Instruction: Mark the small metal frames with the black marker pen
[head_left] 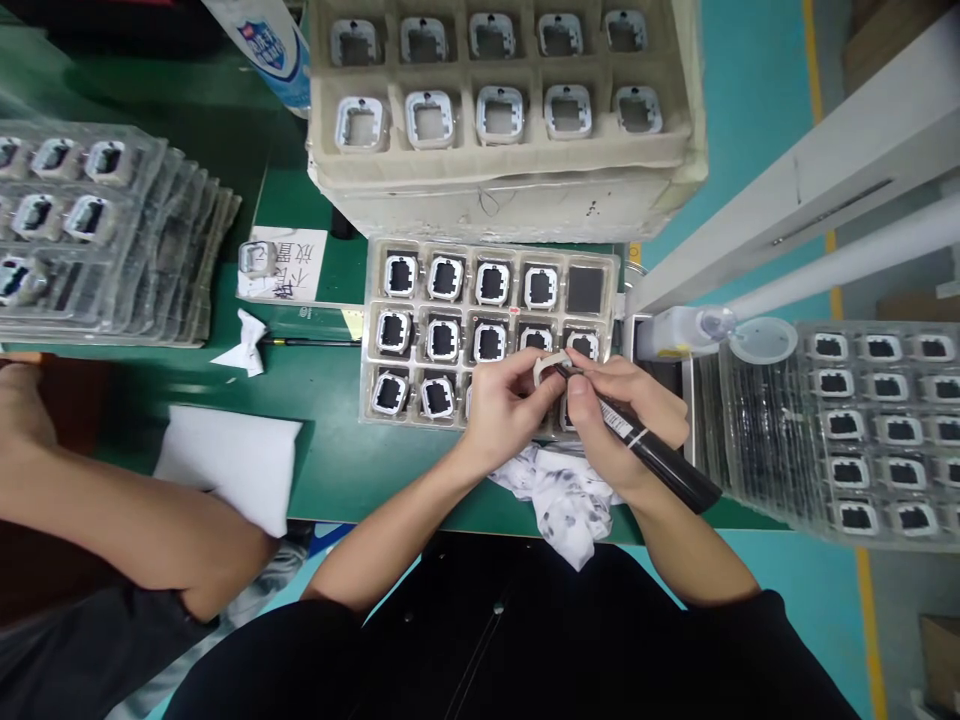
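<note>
Green bench (330, 465) w/ white rag (574, 515) at front edge; L hand (501, 405) pinching white frame (553, 359), R hand (636, 390) gripping blk marker (675, 472), tip by frame, over tray's (414, 363) near-R corner.

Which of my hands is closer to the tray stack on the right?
Right. Your right hand is to the left of the tray stack; your left hand is farther left, past your right.

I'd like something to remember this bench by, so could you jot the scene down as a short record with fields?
Left hand: pinching a white frame
Right hand: holding a black pen toward it; contact unclear
Beneath: clear tray of frames
Near edge: crumpled, spotted cloth
Far side: white box
Far right: stacked trays
</note>
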